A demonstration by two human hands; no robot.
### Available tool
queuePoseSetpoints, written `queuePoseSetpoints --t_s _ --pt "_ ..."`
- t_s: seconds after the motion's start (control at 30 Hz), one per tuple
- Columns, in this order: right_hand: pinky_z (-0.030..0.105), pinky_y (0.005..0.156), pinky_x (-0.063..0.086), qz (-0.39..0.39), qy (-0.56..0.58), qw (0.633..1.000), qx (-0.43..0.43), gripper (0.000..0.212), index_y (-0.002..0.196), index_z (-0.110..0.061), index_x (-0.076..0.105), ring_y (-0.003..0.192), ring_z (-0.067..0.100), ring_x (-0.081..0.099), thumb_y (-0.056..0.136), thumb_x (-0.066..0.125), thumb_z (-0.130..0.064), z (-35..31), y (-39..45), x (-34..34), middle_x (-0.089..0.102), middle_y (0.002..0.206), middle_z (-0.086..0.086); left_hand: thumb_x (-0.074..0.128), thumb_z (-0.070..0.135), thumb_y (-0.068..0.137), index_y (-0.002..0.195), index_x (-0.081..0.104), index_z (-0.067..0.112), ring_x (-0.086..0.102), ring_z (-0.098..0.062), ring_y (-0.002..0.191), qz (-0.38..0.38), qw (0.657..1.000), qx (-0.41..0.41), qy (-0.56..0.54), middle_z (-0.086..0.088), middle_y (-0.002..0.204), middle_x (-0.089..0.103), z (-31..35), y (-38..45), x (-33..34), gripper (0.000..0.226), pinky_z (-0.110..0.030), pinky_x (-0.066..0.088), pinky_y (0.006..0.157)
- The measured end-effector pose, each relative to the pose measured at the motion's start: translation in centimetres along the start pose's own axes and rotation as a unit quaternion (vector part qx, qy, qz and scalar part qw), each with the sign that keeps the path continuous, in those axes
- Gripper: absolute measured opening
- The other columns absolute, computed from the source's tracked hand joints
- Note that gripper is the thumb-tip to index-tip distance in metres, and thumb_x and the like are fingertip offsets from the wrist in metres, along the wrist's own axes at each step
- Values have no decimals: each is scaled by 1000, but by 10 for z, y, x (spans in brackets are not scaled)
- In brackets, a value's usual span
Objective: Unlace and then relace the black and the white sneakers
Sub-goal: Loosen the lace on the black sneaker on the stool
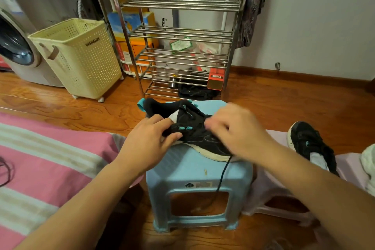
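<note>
A black sneaker (pixel 194 128) with teal eyelet loops and a white sole lies on its side on a light blue plastic stool (pixel 194 172). My left hand (pixel 150 140) grips the sneaker's near side by the teal loops. My right hand (pixel 237 128) is blurred over the lace area, fingers pinched on the black lace (pixel 222 176), which hangs down over the stool's front. A second black sneaker (pixel 310 144) rests on a pink stool at the right. Part of a white sneaker (pixel 368 160) shows at the right edge.
A pink striped bedspread (pixel 46 168) fills the left, with a dark cord on it. Behind the stool stand a steel shoe rack (pixel 178 46), a cream laundry basket (pixel 79 55) and a washing machine (pixel 16 46). Wooden floor surrounds the stools.
</note>
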State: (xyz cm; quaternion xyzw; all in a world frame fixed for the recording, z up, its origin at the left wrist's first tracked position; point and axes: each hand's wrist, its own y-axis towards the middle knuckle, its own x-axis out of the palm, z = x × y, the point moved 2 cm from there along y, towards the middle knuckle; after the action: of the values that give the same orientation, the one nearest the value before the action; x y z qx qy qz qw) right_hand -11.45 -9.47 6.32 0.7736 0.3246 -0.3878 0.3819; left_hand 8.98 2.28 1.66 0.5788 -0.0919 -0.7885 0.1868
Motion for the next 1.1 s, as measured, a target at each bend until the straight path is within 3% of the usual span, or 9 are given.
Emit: queuePoseSetpoints --t_s 0.1,0.23,0.37,0.5,0.63,0.77,0.83,0.93,1.1 --pt "29 87 37 -34 -30 992 117 30 127 -27 67 106 12 49 100 58 -35 29 31 2 66 110 -13 52 52 94 95 62 25 50 -13 79 -3 1000 1 -6 11 89 52 0 -2 1 29 -28 36 68" --pt "35 94 48 -139 -39 979 146 29 125 -26 70 112 20 57 98 64 -32 21 42 9 67 103 -7 51 53 94 94 61 26 50 -12 80 -5 1000 -8 2 11 90 52 1 -1 1 28 -27 37 68" --pt "26 65 42 -153 113 953 238 20 109 -20 74 66 5 55 99 60 -29 11 48 0 67 79 -3 51 53 94 88 47 34 48 -14 77 -6 1000 -12 -1 11 86 50 4 1 0 20 -28 36 66" --pt "22 43 33 -238 344 840 346 23 121 -10 61 42 9 36 107 45 -16 16 36 -30 62 62 8 51 53 94 90 56 28 48 -13 77 -5 1000 -11 7 11 87 51 1 1 2 26 -29 37 66" --pt "21 39 34 -392 210 843 304 28 120 -12 62 37 10 31 110 37 -21 19 26 -62 75 82 18 48 55 93 93 57 28 48 -13 79 -15 1000 -10 10 11 88 50 1 2 1 28 -28 37 67" --pt "18 45 41 -509 197 821 169 25 117 -13 73 43 9 39 103 52 -17 13 15 -83 78 102 2 45 58 93 91 51 33 49 -13 79 -27 1000 -9 10 11 87 49 0 3 1 26 -29 42 68" --pt "20 49 46 -456 133 862 179 21 112 -20 76 51 12 48 101 59 -16 19 20 -77 77 100 -6 44 58 94 93 51 33 50 -12 80 -32 999 -8 10 11 88 49 0 2 0 26 -29 44 69" --pt "21 51 49 -215 39 939 266 14 99 -20 74 61 16 58 99 62 -25 37 46 -42 73 97 4 45 56 95 92 44 38 49 -11 80 -30 1000 -2 7 12 89 48 1 2 -1 18 -27 40 69" --pt "19 66 46 -200 41 948 244 12 97 -18 78 88 8 63 92 72 -26 24 56 2 72 97 -8 47 55 95 92 45 36 48 -13 80 -26 1000 -3 13 11 89 48 0 0 0 19 -28 39 68"
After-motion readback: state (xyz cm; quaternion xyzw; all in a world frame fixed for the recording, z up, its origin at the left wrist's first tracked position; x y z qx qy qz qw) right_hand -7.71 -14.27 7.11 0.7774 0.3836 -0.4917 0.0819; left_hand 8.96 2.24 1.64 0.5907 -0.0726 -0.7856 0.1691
